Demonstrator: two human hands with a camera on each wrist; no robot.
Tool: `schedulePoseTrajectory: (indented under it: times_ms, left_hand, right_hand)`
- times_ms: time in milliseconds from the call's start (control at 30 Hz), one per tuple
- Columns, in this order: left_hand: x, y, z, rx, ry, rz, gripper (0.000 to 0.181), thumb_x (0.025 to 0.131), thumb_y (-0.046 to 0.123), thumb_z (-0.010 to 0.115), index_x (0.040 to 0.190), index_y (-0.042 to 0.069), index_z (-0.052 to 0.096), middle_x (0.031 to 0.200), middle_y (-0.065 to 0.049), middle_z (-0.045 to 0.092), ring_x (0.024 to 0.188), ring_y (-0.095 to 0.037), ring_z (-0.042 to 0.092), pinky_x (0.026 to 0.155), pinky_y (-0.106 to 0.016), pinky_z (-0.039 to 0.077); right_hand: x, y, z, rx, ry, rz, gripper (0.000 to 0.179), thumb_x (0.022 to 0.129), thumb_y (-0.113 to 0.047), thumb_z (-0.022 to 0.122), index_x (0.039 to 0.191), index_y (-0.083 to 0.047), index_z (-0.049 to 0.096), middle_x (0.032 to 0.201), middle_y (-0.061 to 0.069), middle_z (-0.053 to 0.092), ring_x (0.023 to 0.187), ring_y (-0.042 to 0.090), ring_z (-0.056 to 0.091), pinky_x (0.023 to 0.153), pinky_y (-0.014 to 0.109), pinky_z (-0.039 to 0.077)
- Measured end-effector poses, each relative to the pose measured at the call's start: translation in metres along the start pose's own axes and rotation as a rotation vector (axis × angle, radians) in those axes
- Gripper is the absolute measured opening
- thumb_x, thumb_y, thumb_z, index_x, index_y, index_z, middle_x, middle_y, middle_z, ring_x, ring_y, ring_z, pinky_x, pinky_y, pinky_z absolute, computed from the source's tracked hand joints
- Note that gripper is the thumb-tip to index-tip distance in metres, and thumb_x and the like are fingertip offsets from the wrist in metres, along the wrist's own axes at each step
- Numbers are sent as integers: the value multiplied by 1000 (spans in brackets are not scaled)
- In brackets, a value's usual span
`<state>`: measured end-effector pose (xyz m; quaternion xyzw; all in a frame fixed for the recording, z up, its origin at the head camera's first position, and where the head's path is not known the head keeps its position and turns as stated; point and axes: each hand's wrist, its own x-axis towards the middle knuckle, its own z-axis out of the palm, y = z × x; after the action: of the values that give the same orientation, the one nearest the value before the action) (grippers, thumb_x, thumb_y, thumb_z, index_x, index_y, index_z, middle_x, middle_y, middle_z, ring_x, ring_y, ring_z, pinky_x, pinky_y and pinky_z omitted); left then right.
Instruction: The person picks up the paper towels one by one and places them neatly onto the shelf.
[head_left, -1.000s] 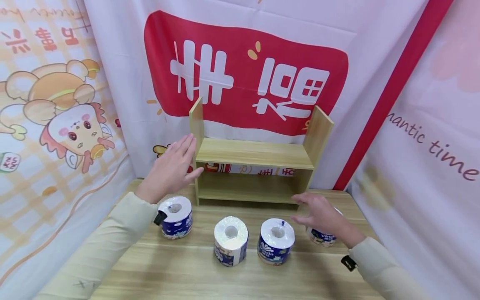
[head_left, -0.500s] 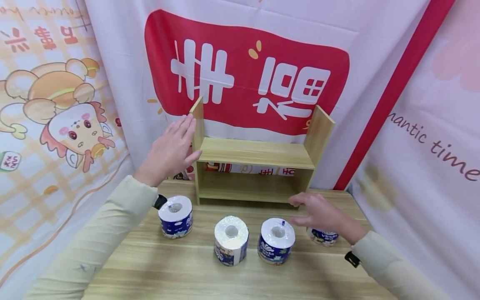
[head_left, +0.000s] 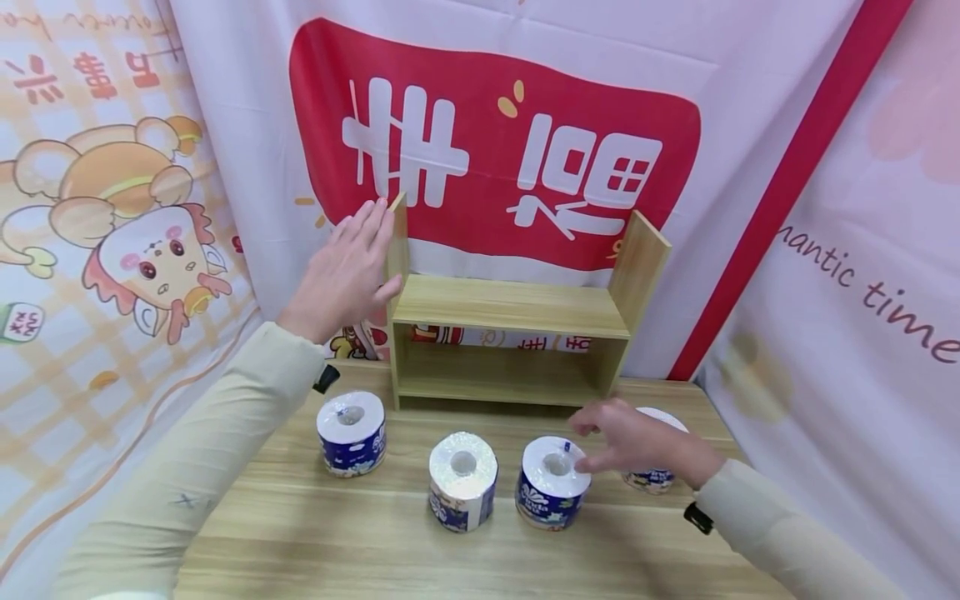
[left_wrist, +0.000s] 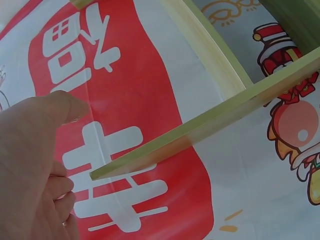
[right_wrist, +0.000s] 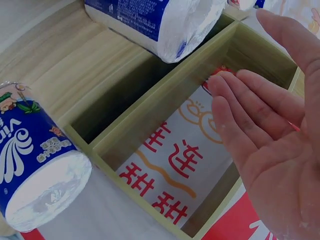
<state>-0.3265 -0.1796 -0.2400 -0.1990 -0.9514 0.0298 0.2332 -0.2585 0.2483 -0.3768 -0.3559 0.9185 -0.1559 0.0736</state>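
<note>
My left hand (head_left: 345,271) is raised beside the left side panel of a wooden shelf (head_left: 510,302), its fingers fairly straight near the panel's top. In the left wrist view that panel (left_wrist: 200,122) runs just past the thumb, apart from the hand. Over the table my right hand (head_left: 633,442) hovers with bent, spread fingers and holds nothing. Its thumb overlaps the edge of a wrapped toilet roll (head_left: 551,492) in the head view. Behind this hand another toilet roll (head_left: 654,482) is partly hidden. The right wrist view shows the palm and loosely bent fingers (right_wrist: 255,100).
Two more toilet rolls stand upright on the wooden table (head_left: 390,562): one at the front middle (head_left: 462,500), one at the left (head_left: 351,450) below the left forearm. A printed cloth (head_left: 487,50) hangs behind the shelf, with further cloths at both sides.
My left hand has risen along the shelf's left panel to near its top. My right hand has shifted slightly left, toward the roll at centre right. The rolls and shelf stay put.
</note>
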Motion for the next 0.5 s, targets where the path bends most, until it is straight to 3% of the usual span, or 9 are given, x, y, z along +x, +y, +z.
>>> schedulePoseTrajectory:
  times_ms: [233, 500]
  left_hand:
    - [9, -4, 2, 8, 22, -5, 96, 99, 35, 67, 168, -1, 11, 177, -24, 15, 165, -42, 15, 135, -55, 19]
    - [15, -9, 6, 5, 33, -20, 95, 99, 33, 66, 168, -1, 10, 177, -23, 14, 165, -42, 14, 135, -55, 18]
  right_hand:
    - [5, -4, 4, 60, -107, -37, 43, 87, -27, 87, 121, -2, 74, 116, 10, 79, 106, 27, 76, 93, 46, 65]
    - [8, -4, 11, 39, -113, -119, 37, 87, -25, 86, 115, -4, 76, 109, 8, 79, 99, 19, 76, 87, 28, 64]
